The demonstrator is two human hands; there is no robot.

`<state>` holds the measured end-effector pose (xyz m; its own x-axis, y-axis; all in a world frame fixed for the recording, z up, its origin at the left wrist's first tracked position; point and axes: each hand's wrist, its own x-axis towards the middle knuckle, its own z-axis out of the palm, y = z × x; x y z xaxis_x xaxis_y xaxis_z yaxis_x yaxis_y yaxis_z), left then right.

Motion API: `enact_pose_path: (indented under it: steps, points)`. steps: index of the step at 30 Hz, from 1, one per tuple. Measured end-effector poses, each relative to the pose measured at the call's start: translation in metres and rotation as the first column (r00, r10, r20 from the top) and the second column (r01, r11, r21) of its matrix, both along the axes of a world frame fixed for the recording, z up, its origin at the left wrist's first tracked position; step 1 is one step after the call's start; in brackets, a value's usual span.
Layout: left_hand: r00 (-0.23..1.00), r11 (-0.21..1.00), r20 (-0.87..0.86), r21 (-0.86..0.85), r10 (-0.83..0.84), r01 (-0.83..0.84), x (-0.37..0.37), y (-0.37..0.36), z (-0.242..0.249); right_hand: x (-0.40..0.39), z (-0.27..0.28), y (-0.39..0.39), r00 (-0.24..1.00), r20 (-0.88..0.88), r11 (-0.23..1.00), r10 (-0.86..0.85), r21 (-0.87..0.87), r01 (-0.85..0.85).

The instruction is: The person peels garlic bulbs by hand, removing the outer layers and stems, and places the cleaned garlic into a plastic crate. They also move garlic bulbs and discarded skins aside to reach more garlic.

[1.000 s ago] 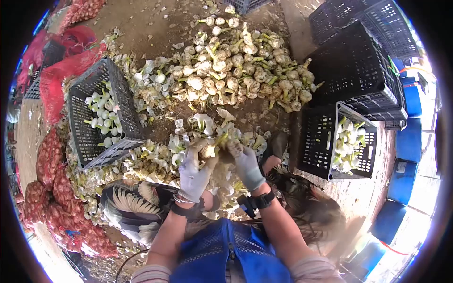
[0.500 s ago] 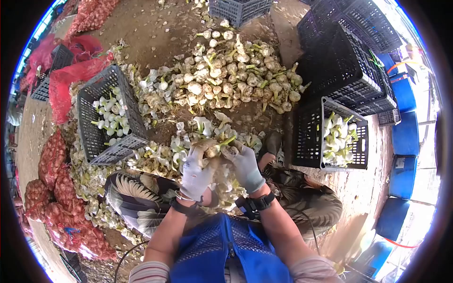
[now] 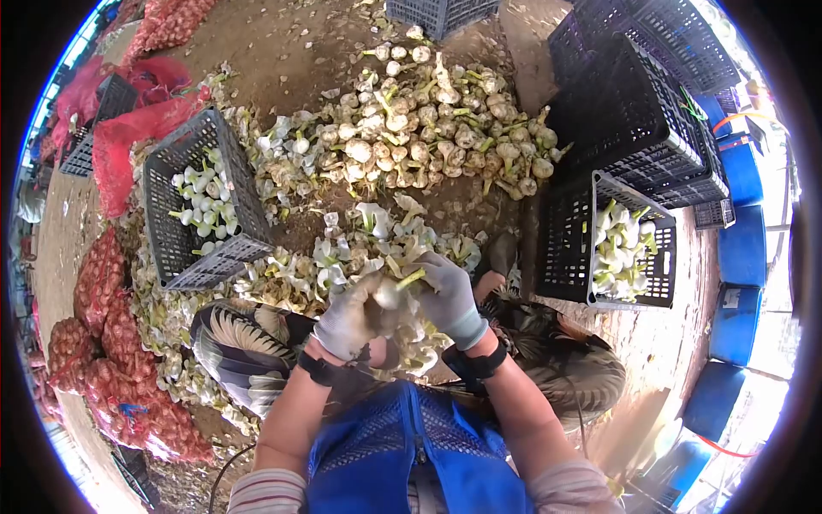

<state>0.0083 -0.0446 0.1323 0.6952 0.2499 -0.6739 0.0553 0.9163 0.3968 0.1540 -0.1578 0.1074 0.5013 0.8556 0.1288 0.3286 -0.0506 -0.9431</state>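
Both hands wear pale gloves and meet in front of my lap. My left hand (image 3: 349, 320) is closed round one side of a garlic bulb (image 3: 388, 296) with a short green stem. My right hand (image 3: 449, 298) is closed on the bulb's other side, near the stem; its fingertips are slightly blurred. Loose peeled skins (image 3: 338, 255) lie under and beyond the hands. Farther out is a large heap of unpeeled garlic bulbs (image 3: 419, 141). White cleaned bulbs lie in the left crate (image 3: 159, 227) and in the right crate (image 3: 565, 257).
Stacked black crates (image 3: 629, 120) stand at the right, with blue containers (image 3: 738, 244) beyond. Another crate (image 3: 437, 15) is at the top. Red net sacks of bulbs (image 3: 116, 368) lie at the left, near pink netting (image 3: 116, 146). My knees flank the work spot.
My left hand has turned and shifted slightly outward and down. Between the hands, the bulb now shows paler and lower. The whole view has shifted slightly.
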Motion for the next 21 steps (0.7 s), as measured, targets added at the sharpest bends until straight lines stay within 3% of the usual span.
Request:
enact_pose_path:
  steps: [2, 4, 6, 7, 8, 9, 10, 12, 13, 14, 16, 18, 20, 21]
  points:
    - [0.94, 0.936, -0.081, 0.1, -0.331, 0.338, -0.004, -0.004, 0.003, 0.003, 0.012, 0.002, 0.942, 0.335, 0.999, 0.022, -0.049, -0.006]
    - [0.88, 0.842, 0.183, -0.26, -0.438, 0.473, -0.009, -0.008, -0.02, 0.003, -0.015, -0.001, 0.934, 0.357, 0.999, 0.024, -0.037, -0.011]
    - [0.919, 0.904, 0.103, -0.168, -0.38, 0.393, -0.01, -0.016, -0.02, 0.0, -0.02, -0.006, 0.987, -0.164, 0.982, 0.001, -0.188, -0.032]
    - [0.919, 0.904, 0.105, -0.169, -0.38, 0.393, -0.009, -0.017, -0.024, 0.001, -0.033, -0.008, 0.961, -0.27, 0.994, -0.054, -0.108, 0.026]
    - [0.952, 0.945, 0.155, -0.159, -0.263, 0.287, -0.008, -0.018, -0.031, 0.002, -0.038, -0.017, 0.889, -0.442, 0.993, -0.121, -0.056, 0.107]
    - [0.969, 0.972, 0.204, -0.156, -0.141, 0.174, -0.008, -0.019, -0.035, 0.004, -0.038, -0.021, 0.887, -0.444, 0.992, -0.127, -0.069, 0.108]
    - [0.97, 0.973, 0.203, -0.16, -0.135, 0.168, -0.007, -0.018, -0.038, 0.004, -0.039, -0.023, 0.885, -0.447, 0.991, -0.131, -0.083, 0.105]
    - [0.958, 0.991, 0.26, -0.028, -0.122, 0.134, -0.002, -0.015, -0.043, -0.007, -0.016, -0.032, 0.597, -0.799, 0.997, 0.063, 0.07, -0.011]
    - [0.974, 0.996, 0.209, -0.02, -0.086, 0.092, 0.004, -0.016, -0.045, -0.01, -0.028, -0.033, 0.766, -0.643, 1.0, 0.027, 0.028, -0.012]
    - [0.974, 0.995, 0.209, -0.019, -0.089, 0.095, 0.004, -0.017, -0.05, -0.01, -0.034, -0.033, 0.766, -0.642, 1.0, 0.025, 0.029, -0.009]
    - [0.995, 0.903, 0.056, 0.426, -0.085, 0.054, 0.004, -0.014, -0.056, -0.009, -0.031, -0.028, 0.624, -0.775, 0.99, -0.1, -0.015, 0.14]
    - [0.993, 0.942, 0.117, 0.335, -0.037, -0.004, 0.0, -0.011, -0.049, -0.005, -0.033, -0.03, 0.586, -0.779, 0.954, -0.225, -0.053, 0.295]
    - [0.971, 0.988, 0.227, 0.119, 0.069, -0.098, 0.001, -0.01, -0.038, -0.005, -0.041, -0.038, 0.578, -0.794, 0.974, -0.188, -0.074, 0.214]
    - [0.979, 0.993, 0.193, 0.085, 0.061, -0.079, 0.002, -0.01, -0.039, -0.007, -0.036, -0.035, 0.579, -0.793, 0.973, -0.191, -0.076, 0.217]
